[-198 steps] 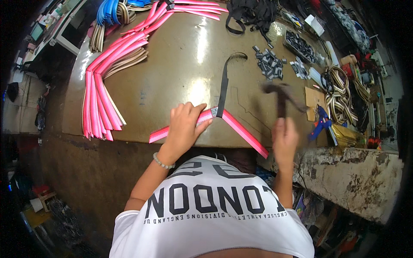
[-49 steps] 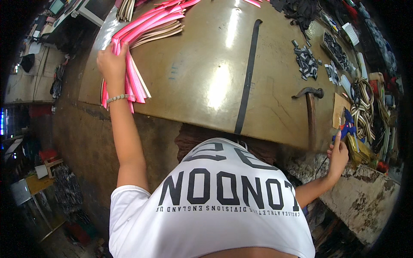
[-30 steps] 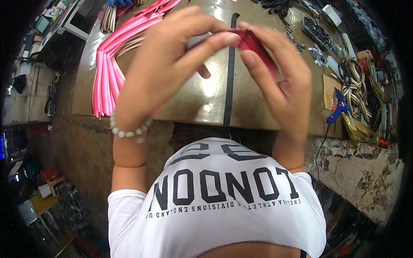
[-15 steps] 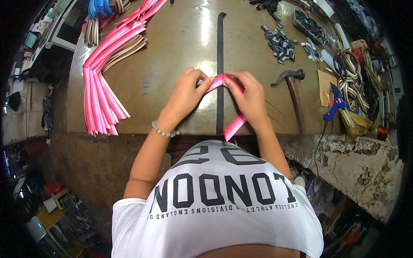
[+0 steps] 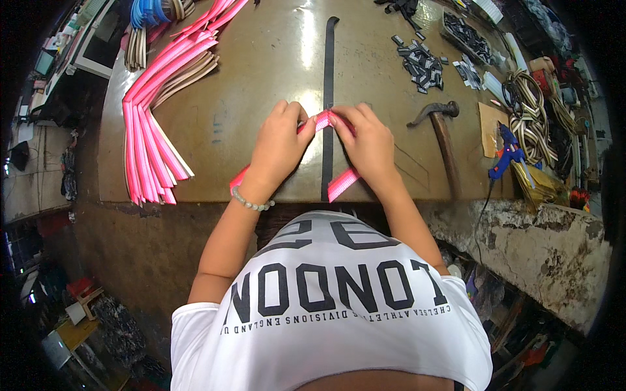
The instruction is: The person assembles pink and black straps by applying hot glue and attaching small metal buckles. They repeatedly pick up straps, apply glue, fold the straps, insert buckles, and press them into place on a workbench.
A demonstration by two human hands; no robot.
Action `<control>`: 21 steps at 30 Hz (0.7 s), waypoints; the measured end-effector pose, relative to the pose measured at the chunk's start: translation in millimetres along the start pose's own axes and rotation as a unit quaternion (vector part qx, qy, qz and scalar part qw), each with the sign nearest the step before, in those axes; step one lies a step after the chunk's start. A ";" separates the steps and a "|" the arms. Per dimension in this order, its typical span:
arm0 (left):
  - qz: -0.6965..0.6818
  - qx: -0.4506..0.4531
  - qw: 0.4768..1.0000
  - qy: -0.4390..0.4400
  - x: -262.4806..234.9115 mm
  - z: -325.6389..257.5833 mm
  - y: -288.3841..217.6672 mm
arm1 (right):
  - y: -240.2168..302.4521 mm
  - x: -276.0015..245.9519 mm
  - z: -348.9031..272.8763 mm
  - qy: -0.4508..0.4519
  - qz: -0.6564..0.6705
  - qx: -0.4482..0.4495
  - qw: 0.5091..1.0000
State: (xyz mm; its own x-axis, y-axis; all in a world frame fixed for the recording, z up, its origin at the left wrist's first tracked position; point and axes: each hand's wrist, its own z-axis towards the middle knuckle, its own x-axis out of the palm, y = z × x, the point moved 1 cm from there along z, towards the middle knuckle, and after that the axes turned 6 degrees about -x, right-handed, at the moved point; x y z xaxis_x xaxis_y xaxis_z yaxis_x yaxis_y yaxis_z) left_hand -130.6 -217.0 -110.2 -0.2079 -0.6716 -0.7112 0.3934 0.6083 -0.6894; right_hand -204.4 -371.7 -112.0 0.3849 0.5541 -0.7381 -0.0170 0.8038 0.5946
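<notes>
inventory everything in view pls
table: 1, olive-brown, centre
black strip: 1, black, centre
folded strip: 1, pink, across black strip
stacked strips: several, pink, left
pale strips: several, beige, left
blue strips: several, blue, upper left
hammer: 1, brown, right
loose pieces: many, black-grey, upper right
boxed pieces: many, dark, upper right
cardboard: 1, tan, right
glue gun: 1, blue, right
coiled strips: several, beige, far right
clutter: uncounted, mixed, edges
shirt: 1, white, bottom
bracelet: 1, pale, left wrist
left hand and right hand: 2, bare, holding folded strip

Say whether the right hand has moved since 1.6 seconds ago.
Yes, leftward: the right hand was right of the hammer and is now left of it.
</notes>
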 end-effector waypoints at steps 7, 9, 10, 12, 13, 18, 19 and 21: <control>0.075 0.161 0.983 -0.038 9.7 -8.0 -7.4 | -7.2 -8.9 2.8 0.068 -0.045 0.044 0.996; 0.050 0.144 0.988 -0.016 11.3 -8.2 -5.1 | -14.2 -32.4 -4.5 0.107 -0.044 0.086 0.990; 0.037 0.133 0.990 -0.005 12.0 -8.4 -4.0 | -19.0 -51.0 -15.8 0.124 -0.034 0.096 0.987; 0.031 0.133 0.991 -0.003 12.9 -9.2 -2.5 | -35.9 -95.9 -44.8 0.163 -0.049 0.183 0.968; 0.025 0.129 0.991 -0.001 13.2 -9.9 -2.0 | -49.0 -120.5 -63.8 0.136 -0.076 0.243 0.957; 0.029 0.120 0.992 -0.003 14.0 -13.0 -1.6 | -168.8 -205.5 -125.4 -0.281 -0.275 0.309 0.866; 0.029 0.120 0.992 -0.004 13.8 -13.1 -1.6 | -199.1 -203.9 -118.5 -0.333 -0.188 0.236 0.893; -0.002 0.101 0.995 -0.020 13.7 -11.5 -1.2 | -238.4 -198.1 -102.4 -0.380 -0.166 0.153 0.897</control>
State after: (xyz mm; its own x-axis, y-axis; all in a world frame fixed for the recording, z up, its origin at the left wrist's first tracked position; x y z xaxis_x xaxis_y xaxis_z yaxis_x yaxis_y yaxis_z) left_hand -144.2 -222.0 -120.7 -0.1767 -0.6924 -0.6996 0.5659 0.5101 -0.6478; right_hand -371.1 -651.0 -140.2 0.8420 -0.1064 -0.5289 0.4241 0.7365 0.5270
